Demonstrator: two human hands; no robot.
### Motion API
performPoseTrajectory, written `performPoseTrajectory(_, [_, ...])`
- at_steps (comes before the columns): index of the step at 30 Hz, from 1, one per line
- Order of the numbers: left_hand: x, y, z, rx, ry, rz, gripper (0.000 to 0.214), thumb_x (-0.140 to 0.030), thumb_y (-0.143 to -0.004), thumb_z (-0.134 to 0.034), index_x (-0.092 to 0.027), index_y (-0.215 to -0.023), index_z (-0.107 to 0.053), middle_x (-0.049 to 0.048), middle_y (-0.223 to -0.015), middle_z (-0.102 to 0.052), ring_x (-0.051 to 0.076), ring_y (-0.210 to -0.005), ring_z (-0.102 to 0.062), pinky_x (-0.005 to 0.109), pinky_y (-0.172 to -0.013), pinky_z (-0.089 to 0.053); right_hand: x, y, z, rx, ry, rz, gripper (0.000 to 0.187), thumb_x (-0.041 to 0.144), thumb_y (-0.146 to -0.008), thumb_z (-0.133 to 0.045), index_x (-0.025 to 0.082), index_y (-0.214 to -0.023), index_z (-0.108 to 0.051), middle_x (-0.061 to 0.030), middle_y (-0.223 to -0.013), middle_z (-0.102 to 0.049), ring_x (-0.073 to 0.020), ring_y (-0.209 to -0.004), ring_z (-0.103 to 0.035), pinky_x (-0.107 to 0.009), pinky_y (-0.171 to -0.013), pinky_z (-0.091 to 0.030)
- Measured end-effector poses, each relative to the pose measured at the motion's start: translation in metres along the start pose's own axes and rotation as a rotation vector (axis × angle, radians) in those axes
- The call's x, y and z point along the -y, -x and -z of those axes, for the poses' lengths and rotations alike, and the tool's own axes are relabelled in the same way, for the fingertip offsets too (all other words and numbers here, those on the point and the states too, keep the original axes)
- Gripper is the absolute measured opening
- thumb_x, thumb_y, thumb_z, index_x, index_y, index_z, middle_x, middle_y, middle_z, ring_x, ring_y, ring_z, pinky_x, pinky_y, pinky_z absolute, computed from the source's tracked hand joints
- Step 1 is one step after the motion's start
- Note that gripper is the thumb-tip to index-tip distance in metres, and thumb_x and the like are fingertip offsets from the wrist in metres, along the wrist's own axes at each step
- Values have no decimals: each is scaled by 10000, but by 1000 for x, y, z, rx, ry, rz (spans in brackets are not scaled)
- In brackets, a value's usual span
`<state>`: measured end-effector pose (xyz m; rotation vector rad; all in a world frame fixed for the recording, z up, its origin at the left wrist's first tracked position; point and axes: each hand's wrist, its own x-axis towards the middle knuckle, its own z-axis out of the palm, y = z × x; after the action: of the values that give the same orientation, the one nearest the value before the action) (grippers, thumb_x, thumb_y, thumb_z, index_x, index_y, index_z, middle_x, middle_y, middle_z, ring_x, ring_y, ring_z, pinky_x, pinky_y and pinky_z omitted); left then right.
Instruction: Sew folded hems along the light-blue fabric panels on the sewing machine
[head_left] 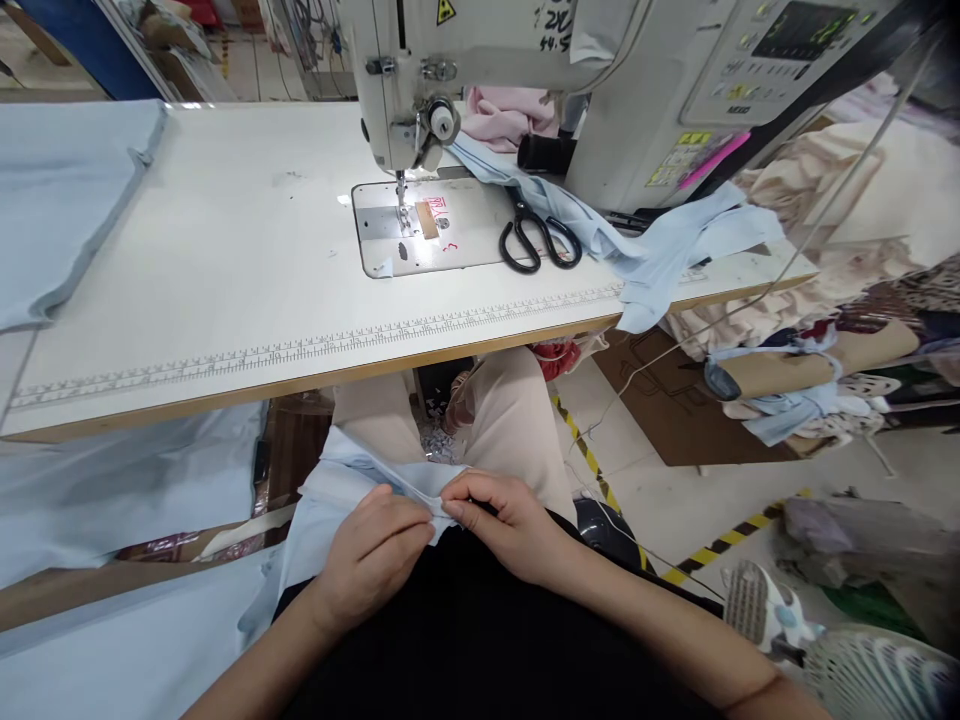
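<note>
A light blue piece of fabric (pixel 319 500) lies across my lap, its folded edge drawn up between my hands. My left hand (pixel 381 552) has its fingers closed on the cloth near that edge. Just to the right, my right hand (pixel 501 522) pinches the end of the same edge between thumb and forefinger. Both hands are below the front edge of the sewing table (pixel 225 270), close to my body. The cloth under my fingers is partly hidden.
A sewing machine (pixel 405 120) stands on the table, with black-handled scissors (pixel 538 240) beside its needle plate. Light blue strips (pixel 660 250) hang over the table's right front edge. More blue fabric (pixel 67 200) lies at the left, and blue panels (pixel 135 490) rest below.
</note>
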<state>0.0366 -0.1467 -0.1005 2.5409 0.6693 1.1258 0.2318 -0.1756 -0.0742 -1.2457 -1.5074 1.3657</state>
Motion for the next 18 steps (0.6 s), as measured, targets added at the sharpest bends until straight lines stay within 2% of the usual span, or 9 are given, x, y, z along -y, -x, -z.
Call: performPoseTrajectory(18, [-1, -7, -2, -8, 23, -7, 169, -32, -868, -497, -181, -894, -571, 17, -788, -674, 108, -713, -638, 269, -743, -515, -3, 5, 0, -25, 60, 61, 188, 246, -937, -481, 203, -824, -625, -24, -816, -629, -153, -785, -571, -269, -733, -450])
